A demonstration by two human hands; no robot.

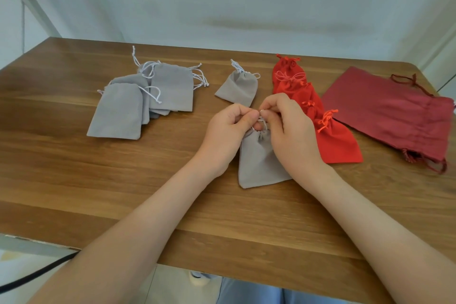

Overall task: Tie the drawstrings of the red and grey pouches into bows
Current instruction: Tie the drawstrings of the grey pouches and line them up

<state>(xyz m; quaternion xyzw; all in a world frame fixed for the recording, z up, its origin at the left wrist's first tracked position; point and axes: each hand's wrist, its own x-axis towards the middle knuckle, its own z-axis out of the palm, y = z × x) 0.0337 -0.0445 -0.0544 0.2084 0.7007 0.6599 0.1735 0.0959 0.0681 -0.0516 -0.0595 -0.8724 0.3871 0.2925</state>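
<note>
Where left fingers (247, 118) and right fingers (268, 113) pinch, drawstring (263, 122) just above grey pouch (257, 163).

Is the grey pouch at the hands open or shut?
Shut: the grey pouch is gathered at its top; left hand and right hand pinch its cord.
</note>
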